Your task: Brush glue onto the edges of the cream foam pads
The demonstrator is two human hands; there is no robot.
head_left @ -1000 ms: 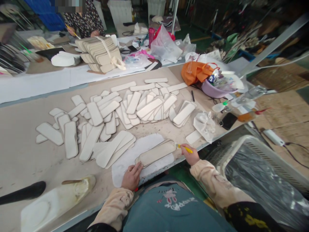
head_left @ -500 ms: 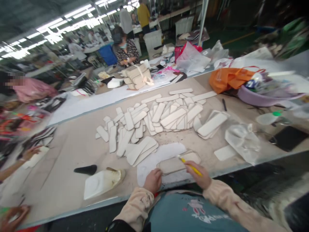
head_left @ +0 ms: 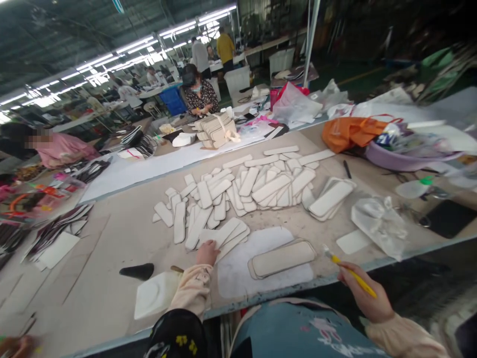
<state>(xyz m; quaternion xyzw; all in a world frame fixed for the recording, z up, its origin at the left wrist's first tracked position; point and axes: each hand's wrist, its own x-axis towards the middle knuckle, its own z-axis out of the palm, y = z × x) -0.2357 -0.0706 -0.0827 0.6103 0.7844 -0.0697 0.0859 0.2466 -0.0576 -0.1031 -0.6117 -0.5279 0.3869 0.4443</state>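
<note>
My left hand (head_left: 207, 252) reaches forward onto the near edge of a spread of pale oblong pads (head_left: 238, 194); its fingers lie on one long pad (head_left: 225, 233), and whether they grip it I cannot tell. My right hand (head_left: 367, 298) is closed on a yellow-handled brush (head_left: 350, 272), held off the table's front edge with the bristles up-left. Between the hands a small stack of pads (head_left: 283, 257) lies on a white sheet (head_left: 238, 271) on the beige table (head_left: 122, 233).
A white glue tub (head_left: 154, 293) and a black shoe-shaped piece (head_left: 137, 271) sit left of my arm. Clear plastic bag (head_left: 378, 223), purple basin (head_left: 402, 159), orange bag (head_left: 350, 130) and black phone (head_left: 449, 218) crowd the right. A bundled pad stack (head_left: 216, 130) and seated people lie beyond.
My left hand left the stack on the white sheet and moved forward-left to the long pads. My right hand drew the brush back off the stack, toward me. The view has lifted.
</note>
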